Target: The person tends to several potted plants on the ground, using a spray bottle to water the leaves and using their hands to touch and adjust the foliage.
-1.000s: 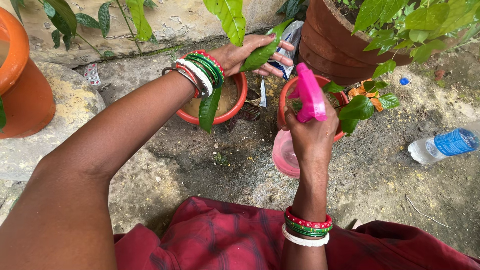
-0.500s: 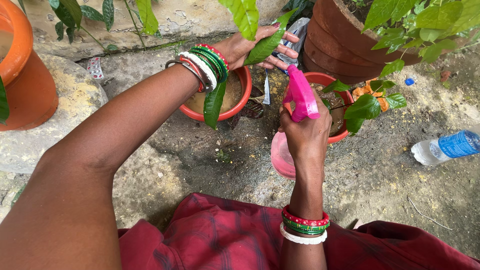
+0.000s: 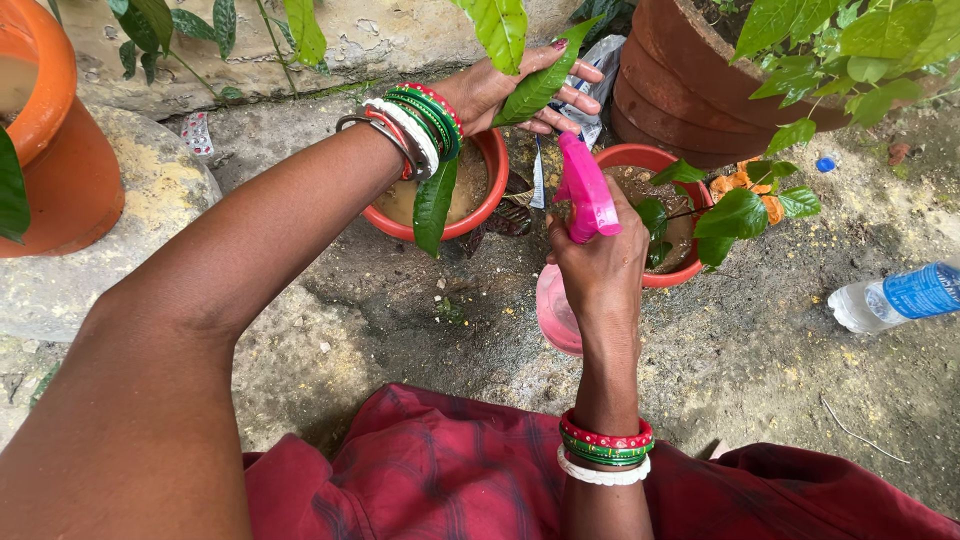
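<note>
My left hand [image 3: 505, 88] reaches forward and holds a long green leaf [image 3: 540, 85] flat across its fingers, above a small red pot [image 3: 478, 215] of muddy water. My right hand [image 3: 600, 265] grips a pink spray bottle [image 3: 585, 195] by its trigger head, the nozzle pointing up toward the leaf; the bottle's pink body [image 3: 555, 315] hangs below the hand. Both wrists wear red, green and white bangles. A second small red pot [image 3: 665, 272] with a leafy plant [image 3: 735, 210] stands just right of the bottle.
A large terracotta pot [image 3: 680, 90] with a green bush stands at the back right. An orange pot [image 3: 55, 150] rests on a stone at the left. A plastic water bottle [image 3: 895, 295] lies on the dirt at right. Red cloth [image 3: 450, 475] covers my lap.
My right hand and the spray bottle have shifted left and slightly up, closer to the leaf. My left hand has stayed on the leaf, edging up a little.
</note>
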